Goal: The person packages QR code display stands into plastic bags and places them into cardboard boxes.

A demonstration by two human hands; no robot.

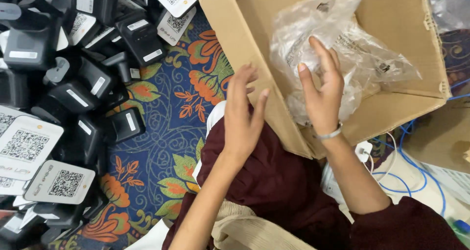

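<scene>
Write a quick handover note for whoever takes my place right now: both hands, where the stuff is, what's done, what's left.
Left hand: open, empty, at the outer wall of the brown cardboard box.
Right hand: open, inside the box, against the crumpled clear plastic bags.
Black payment devices with white code placards lie heaped on the patterned blue carpet, left of the box.
Done: only bags show in the box.
Left: the whole heap remains outside.

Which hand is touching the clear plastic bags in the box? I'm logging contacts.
The right hand, wearing a bracelet, rests on the plastic bags; the left hand is outside, against the cardboard box wall.
</scene>
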